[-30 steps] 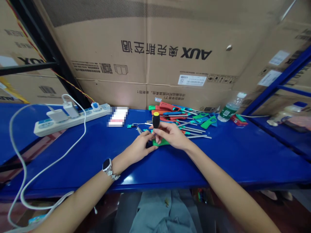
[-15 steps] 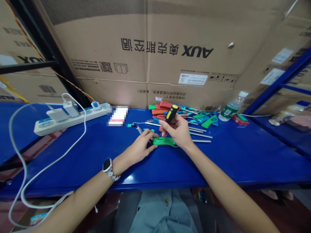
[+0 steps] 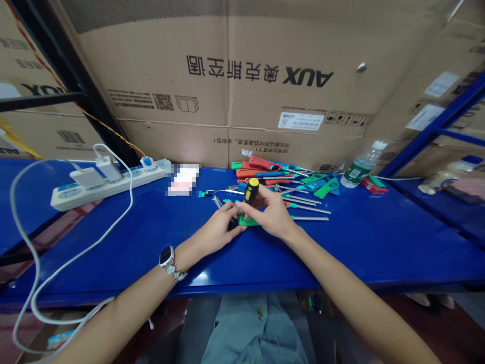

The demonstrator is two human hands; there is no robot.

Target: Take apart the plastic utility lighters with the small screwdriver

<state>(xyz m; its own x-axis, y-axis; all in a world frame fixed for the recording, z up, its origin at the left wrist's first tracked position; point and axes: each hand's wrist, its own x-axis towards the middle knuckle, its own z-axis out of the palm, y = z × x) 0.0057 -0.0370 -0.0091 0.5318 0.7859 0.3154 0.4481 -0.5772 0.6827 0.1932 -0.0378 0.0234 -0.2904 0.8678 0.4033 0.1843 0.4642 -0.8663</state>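
Observation:
A green plastic handle (image 3: 247,221) lies on the blue table, partly covered by my hands. My left hand (image 3: 222,225) is closed on its left end, thumb below and fingers above. Above it, my right hand (image 3: 271,211) grips a black and yellow screwdriver (image 3: 251,190), which stands nearly upright; its tip is hidden behind my fingers. Just behind my hands is a pile of lighters with red handles (image 3: 261,164), blue and green ones, and metal rods (image 3: 311,219) pointing right.
A white power strip (image 3: 109,187) with plugs and a looping cable is on the left. A pixelated white item (image 3: 184,179) lies near the carton (image 3: 227,101). At right are a water bottle (image 3: 358,167) and a red box (image 3: 373,186).
My right hand has moved left and slightly down with the screwdriver, which is now more upright and covers more of the green handle. My left hand has hardly moved.

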